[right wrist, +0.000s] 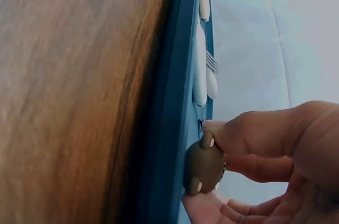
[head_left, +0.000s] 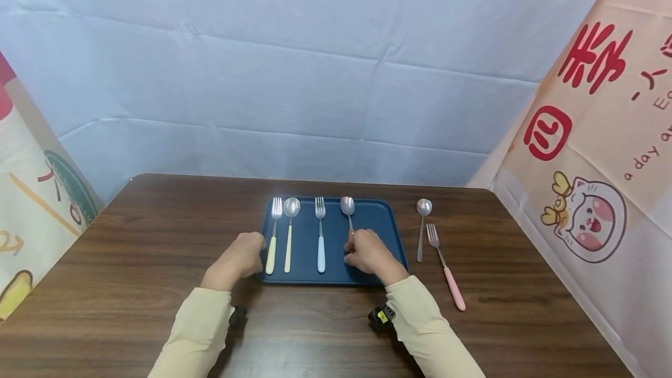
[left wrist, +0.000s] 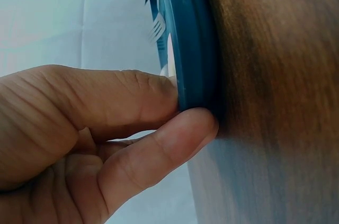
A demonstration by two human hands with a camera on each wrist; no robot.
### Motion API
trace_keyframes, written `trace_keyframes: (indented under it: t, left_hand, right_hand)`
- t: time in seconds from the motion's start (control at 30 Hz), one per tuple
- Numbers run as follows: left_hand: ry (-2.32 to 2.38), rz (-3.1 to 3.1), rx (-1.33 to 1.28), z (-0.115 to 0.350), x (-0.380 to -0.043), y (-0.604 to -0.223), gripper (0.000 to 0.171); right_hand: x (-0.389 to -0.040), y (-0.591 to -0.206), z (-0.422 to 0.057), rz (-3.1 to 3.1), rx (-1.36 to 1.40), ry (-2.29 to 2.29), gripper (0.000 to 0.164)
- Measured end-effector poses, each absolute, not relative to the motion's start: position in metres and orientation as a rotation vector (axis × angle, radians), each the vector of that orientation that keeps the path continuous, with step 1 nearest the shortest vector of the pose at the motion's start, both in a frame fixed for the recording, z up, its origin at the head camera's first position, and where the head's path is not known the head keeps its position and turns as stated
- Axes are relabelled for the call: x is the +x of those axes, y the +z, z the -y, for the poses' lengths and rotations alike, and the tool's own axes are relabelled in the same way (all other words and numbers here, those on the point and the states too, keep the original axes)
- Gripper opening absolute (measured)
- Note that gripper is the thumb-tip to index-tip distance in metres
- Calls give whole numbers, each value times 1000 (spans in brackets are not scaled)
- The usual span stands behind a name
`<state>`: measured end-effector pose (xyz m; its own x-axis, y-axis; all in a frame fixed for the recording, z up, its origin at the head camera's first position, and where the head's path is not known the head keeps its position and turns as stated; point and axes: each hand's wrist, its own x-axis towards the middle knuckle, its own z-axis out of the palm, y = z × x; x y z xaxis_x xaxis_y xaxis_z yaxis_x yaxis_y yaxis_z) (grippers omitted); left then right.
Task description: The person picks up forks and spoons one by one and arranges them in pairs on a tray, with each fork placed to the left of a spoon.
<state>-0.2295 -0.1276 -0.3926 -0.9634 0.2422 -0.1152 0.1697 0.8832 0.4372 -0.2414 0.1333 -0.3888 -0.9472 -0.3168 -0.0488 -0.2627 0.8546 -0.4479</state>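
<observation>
Pinches spoon (head_left: 347, 205) by bear handle (right wrist: 204, 166) in right hand (head_left: 369, 254), tray (left wrist: 193, 44) in left hand (head_left: 242, 254), with curled fingers. Likely light, stiff; best held by handle.

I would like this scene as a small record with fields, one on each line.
left hand: pinches edge of blue tray
right hand: holds bear-ended spoon by its brown end
lying on tray: yellow-handled fork, yellow-handled spoon, blue-handled fork
right of tray: metal spoon, pink-handled fork
surface: dark wooden table
</observation>
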Motion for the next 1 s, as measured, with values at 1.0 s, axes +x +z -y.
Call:
trace_keyframes:
  t: [1.0]
  left_hand:
    - [626,-2884,304,127,-230,-392,27]
  right_hand:
    - [-242,-391,-112,-2878,-518,-640,13]
